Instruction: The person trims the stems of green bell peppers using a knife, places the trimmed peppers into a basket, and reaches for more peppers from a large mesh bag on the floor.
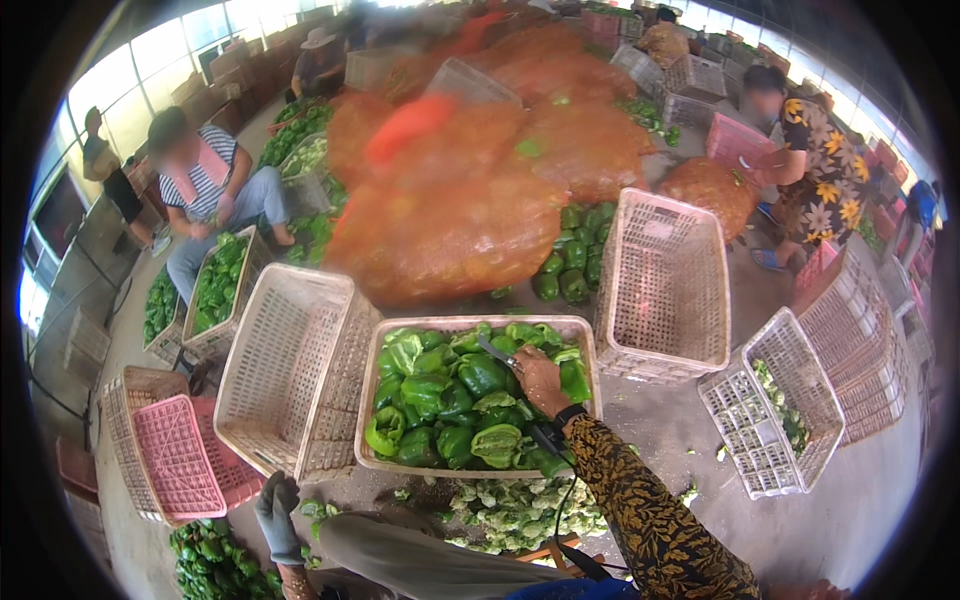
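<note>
In my right hand (541, 381) is a small metal-coloured knife (494, 350), its tip pointing away to the left over a pale crate (362, 425) filled with green bell peppers (425, 392). Some of these peppers are cut open and hollow. The fingers of that hand rest over the peppers near the crate's right side. My left hand (277, 518), in a grey glove with dark fingertips, is low on the left beside an upright pale crate (282, 350). Its fingers are stretched out, and no object shows in it.
Pale cut pepper cores (520, 505) lie on the floor by my legs. Large orange net sacks (440, 235) stand ahead. A pale crate (668, 270) and a crate with scraps (775, 400) stand right. Pink baskets (180, 455) lie left. Other people work on both sides.
</note>
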{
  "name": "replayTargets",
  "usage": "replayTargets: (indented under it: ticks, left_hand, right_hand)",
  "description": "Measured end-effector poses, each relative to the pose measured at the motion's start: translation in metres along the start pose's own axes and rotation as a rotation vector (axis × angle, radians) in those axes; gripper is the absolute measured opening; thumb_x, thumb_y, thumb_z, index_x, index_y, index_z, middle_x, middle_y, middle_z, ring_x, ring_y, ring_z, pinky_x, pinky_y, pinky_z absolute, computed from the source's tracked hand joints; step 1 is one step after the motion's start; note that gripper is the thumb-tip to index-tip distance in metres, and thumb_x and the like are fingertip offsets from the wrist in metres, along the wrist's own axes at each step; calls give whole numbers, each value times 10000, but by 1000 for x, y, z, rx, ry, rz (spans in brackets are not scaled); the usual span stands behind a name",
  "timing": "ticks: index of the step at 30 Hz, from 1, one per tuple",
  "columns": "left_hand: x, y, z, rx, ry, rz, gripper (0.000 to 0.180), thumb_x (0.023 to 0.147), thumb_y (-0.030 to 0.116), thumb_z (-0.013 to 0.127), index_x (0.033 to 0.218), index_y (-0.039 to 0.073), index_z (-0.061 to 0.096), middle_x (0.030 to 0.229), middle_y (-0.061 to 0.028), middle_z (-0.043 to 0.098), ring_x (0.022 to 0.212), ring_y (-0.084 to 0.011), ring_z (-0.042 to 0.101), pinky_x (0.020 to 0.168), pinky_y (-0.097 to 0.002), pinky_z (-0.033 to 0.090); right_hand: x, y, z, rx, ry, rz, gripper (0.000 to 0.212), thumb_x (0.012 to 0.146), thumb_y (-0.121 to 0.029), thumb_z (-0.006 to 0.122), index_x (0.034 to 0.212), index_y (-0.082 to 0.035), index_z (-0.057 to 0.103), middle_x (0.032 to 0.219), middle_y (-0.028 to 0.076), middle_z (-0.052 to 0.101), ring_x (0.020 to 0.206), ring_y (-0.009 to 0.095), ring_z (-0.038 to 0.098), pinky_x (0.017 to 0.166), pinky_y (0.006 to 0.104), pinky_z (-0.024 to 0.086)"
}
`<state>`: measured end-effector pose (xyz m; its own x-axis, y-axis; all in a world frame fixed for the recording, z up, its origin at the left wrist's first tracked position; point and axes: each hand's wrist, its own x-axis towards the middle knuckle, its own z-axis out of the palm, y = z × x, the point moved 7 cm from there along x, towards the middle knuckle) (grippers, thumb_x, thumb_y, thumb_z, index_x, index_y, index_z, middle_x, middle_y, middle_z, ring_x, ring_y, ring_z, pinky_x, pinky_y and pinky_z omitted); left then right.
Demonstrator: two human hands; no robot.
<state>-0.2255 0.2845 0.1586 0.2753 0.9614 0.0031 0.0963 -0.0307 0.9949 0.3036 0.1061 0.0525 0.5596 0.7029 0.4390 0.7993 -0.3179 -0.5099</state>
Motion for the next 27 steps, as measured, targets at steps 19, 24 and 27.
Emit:
replayTargets:
  ticks: [19, 24, 27]
  left_hand:
    - [-248, -318, -323, -538, 1064, -571, 155, 877, 258, 547, 968, 136, 578, 810, -88, 619, 672, -247, 598, 607, -390, 504]
    - [-296, -384, -317, -724, 1145, -835, 255, 889, 292, 548, 1080, 123, 537, 950, -118, 588, 759, -268, 585, 639, -420, 497]
    - [-271, -399, -346, -626, 1164, -774, 271, 885, 299, 566, 1092, 125, 549, 904, -101, 585, 718, -249, 568, 619, -411, 485]
  right_hand:
    - [-95, -259, 18, 827, -547, 364, 332, 998, -284, 473, 1233, -57, 529, 673, -34, 397, 482, 29, 316, 414, 212, 250]
    - [-111, -359, 69, 990, -712, 385, 269, 987, -260, 484, 1141, -43, 525, 719, -21, 439, 485, 22, 372, 423, 187, 273]
    - [-115, -396, 98, 1072, -699, 404, 252, 984, -233, 512, 1152, -45, 528, 701, -30, 451, 477, 15, 379, 415, 176, 298]
